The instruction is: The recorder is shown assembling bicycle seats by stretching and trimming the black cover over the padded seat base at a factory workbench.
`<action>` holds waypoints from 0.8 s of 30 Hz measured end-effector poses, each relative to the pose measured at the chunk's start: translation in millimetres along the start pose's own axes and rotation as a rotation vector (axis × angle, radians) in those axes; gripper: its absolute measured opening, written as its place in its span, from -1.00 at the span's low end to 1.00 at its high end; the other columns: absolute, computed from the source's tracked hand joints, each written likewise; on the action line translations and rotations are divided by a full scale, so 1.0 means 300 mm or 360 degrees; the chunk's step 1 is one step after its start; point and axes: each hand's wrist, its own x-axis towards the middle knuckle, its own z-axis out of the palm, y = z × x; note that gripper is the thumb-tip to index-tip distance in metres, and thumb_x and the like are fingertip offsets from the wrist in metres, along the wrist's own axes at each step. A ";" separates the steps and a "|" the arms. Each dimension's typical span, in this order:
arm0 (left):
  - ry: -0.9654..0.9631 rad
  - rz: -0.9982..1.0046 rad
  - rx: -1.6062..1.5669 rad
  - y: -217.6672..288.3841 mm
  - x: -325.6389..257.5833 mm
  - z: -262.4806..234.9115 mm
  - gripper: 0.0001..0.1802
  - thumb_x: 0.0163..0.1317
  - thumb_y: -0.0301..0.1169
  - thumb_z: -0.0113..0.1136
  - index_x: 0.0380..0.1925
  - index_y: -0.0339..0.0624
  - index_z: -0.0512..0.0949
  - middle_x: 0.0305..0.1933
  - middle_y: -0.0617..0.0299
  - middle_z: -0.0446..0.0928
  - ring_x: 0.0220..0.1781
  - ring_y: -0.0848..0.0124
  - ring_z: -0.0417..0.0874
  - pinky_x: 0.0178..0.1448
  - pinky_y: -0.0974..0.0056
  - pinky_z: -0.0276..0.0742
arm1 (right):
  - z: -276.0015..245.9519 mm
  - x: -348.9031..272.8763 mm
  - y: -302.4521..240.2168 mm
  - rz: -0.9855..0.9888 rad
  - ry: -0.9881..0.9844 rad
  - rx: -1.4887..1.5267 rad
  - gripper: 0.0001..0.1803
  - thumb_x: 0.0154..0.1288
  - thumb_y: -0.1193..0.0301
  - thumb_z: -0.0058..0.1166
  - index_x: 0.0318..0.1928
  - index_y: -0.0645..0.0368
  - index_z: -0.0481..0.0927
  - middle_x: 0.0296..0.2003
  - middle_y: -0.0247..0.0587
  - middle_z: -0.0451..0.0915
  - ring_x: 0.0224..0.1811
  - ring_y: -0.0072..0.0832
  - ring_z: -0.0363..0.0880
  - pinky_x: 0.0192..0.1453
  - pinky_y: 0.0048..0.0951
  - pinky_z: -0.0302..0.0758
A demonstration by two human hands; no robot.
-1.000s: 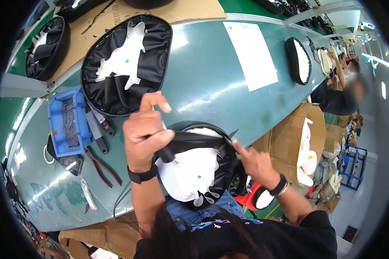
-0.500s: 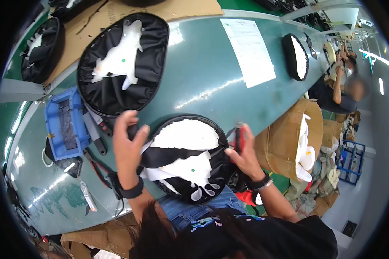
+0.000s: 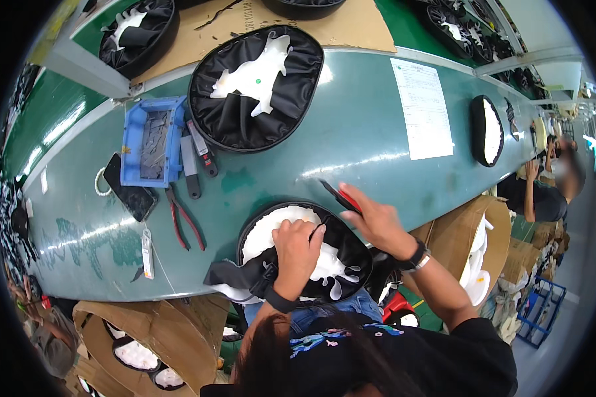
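An oval black cover (image 3: 361,245) with a white inner piece (image 3: 261,239) lies at the table's near edge, partly over my lap. My left hand (image 3: 297,255) rests on it, closed, its thumb and fingers pinching the black fabric near the middle. A black strap (image 3: 228,274) with a pale underside hangs out to the left beneath my wrist. My right hand (image 3: 381,225) is closed around a red-and-black hand tool (image 3: 346,198). Its narrow dark tip points up and left, above the cover's far right rim and apart from it; the tool's exact kind is unclear.
Another black cover (image 3: 298,106) with a white piece lies farther back. At left are a blue bin (image 3: 127,155) of dark strips, utility knives (image 3: 190,165), red-handled pliers (image 3: 182,218) and a phone (image 3: 129,192). A paper sheet (image 3: 422,109) lies right; a cardboard box (image 3: 437,228) stands beside the table.
My left hand has come right and down onto the cover, pinching its fabric. My right hand has turned the tool's tip up and left. The whole view has shifted.
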 end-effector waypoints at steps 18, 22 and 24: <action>-0.0521 0.0738 -0.1569 0.031 0.007 -0.430 -0.60 -0.03 -0.46 0.32 -0.80 -0.23 0.26 -0.69 0.24 0.12 -0.51 0.28 0.17 -0.31 0.19 0.11 | -0.058 -0.432 0.105 0.0050 -0.0485 -0.0763 -0.27 0.20 0.51 -0.08 0.41 -0.11 0.14 -0.49 -0.02 0.45 -0.64 -0.14 0.47 -0.58 -0.17 0.44; 0.0114 0.0491 -0.2105 -0.048 -0.078 -0.447 -0.64 -0.02 -0.44 0.32 -0.77 -0.26 0.31 -0.66 0.23 0.12 -0.46 0.29 0.23 -0.27 0.16 0.18 | 0.039 -0.565 0.064 0.0330 -0.0275 -0.0760 -0.31 0.22 0.49 -0.08 0.40 -0.08 0.17 -0.54 -0.05 0.42 -0.64 -0.15 0.47 -0.62 -0.11 0.38; -0.0009 0.0097 -0.1348 -0.107 -0.056 -0.468 -0.67 -0.02 -0.42 0.33 -0.75 -0.25 0.37 -0.64 0.21 0.19 -0.42 0.28 0.28 -0.24 0.13 0.21 | 0.085 -0.589 0.032 0.0525 -0.0228 -0.0768 -0.31 0.24 0.46 -0.07 0.40 -0.07 0.16 -0.54 -0.05 0.42 -0.66 -0.16 0.47 -0.62 -0.12 0.37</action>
